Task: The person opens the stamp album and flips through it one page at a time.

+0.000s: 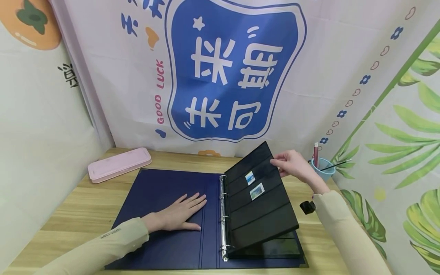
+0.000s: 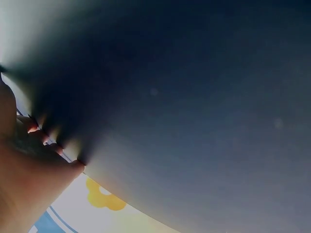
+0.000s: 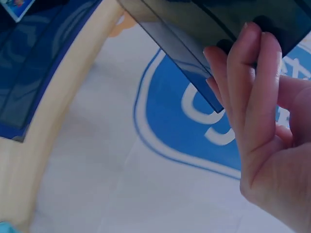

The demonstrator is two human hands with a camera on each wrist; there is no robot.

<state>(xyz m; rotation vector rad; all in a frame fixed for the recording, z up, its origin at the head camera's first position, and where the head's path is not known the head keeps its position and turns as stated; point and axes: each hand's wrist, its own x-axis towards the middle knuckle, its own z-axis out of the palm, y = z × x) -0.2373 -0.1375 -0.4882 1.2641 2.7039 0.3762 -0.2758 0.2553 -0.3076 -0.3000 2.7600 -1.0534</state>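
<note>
A navy ring binder, a stamp album (image 1: 165, 183), lies spread on the table with metal rings (image 1: 224, 217) down its spine. My left hand (image 1: 178, 214) rests flat on the bare inside cover, fingers spread and pointing toward the rings. At the right, my right hand (image 1: 292, 166) pinches the outer edge of a black album page (image 1: 258, 225) between thumb and fingers, holding it tilted up. Two small stamps (image 1: 257, 191) sit in its strips. Beneath the raised page more black pages (image 1: 275, 248) show. In the right wrist view the fingers (image 3: 265, 92) lie against the page's underside.
A pink pencil case (image 1: 118, 164) sits at the table's back left. Behind my right hand is a light blue cup (image 1: 323, 170) with pencils in it. A black object (image 1: 307, 207) shows beside my right cuff. Printed cloth (image 1: 144, 95) hangs behind the table.
</note>
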